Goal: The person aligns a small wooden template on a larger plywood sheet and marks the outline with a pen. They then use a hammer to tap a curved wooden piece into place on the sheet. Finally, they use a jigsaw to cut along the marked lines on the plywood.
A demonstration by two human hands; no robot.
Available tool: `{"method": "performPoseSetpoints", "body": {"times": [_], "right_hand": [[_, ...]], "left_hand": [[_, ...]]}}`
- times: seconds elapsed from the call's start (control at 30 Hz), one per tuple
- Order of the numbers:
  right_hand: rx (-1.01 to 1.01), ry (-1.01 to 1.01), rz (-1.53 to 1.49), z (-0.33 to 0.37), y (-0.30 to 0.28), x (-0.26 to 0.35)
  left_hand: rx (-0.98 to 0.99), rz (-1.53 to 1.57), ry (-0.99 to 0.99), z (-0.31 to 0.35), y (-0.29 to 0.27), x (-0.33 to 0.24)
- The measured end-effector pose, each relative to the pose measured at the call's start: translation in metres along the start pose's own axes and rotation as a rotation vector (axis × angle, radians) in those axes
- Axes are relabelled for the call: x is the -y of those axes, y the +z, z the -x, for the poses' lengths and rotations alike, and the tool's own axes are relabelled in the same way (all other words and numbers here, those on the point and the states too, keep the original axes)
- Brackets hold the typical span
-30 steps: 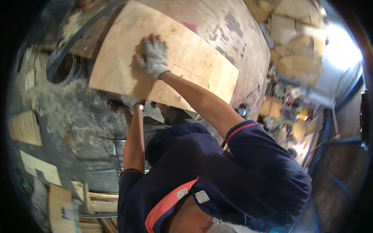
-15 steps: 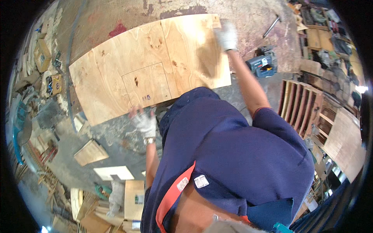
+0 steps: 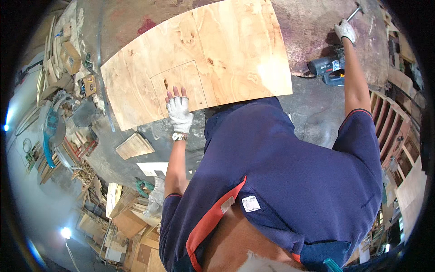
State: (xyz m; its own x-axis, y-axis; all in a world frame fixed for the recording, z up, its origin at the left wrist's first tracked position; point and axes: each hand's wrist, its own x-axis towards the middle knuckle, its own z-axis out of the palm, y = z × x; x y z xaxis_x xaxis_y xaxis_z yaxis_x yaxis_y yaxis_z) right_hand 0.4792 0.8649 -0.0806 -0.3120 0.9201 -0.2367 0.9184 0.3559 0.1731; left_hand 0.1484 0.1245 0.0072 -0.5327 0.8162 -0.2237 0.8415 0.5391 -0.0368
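A broad plywood panel (image 3: pixel 244 54) with a curved far edge lies in front of me, a pencilled rectangle drawn near its close edge. My left hand (image 3: pixel 180 113), in a white fingerless glove, rests on that close edge with its fingers stretched over the drawn lines. At the far right my gloved right hand (image 3: pixel 345 31) is closed round the handle of a hammer (image 3: pixel 354 13), whose dark head points away from me. Just below that hand sits a blue jigsaw (image 3: pixel 324 66), partly covered by my forearm.
Wood offcuts (image 3: pixel 135 146) lie on the floor to the left, near a teal power saw (image 3: pixel 50 131). A slatted wooden frame (image 3: pixel 393 129) stands at the right. Scrap boards (image 3: pixel 131 222) are piled at lower left.
My right hand has gone from the panel's far right corner to the hammer and closed on it. My left hand has moved up onto the panel. The view has shifted.
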Motion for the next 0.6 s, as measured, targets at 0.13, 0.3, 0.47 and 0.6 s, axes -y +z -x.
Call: {"method": "performPoseSetpoints", "body": {"times": [0.13,0.3,0.47,0.6], "right_hand": [[-0.024,0.12,-0.094,-0.022,0.006,-0.002],[-0.142,0.177,-0.276,-0.055,-0.021,-0.001],[0.011,0.304,-1.747,-0.022,-0.087,0.029],[-0.184,-0.171,-1.95,0.096,-0.133,0.082]], "left_hand": [[0.093,0.071,-0.012,-0.012,-0.101,0.005],[-0.004,0.216,0.15,-0.069,-0.231,0.044],[0.141,0.233,-0.005,-0.15,-0.311,0.097],[-0.393,0.062,0.2,-0.207,-0.324,0.121]]}}
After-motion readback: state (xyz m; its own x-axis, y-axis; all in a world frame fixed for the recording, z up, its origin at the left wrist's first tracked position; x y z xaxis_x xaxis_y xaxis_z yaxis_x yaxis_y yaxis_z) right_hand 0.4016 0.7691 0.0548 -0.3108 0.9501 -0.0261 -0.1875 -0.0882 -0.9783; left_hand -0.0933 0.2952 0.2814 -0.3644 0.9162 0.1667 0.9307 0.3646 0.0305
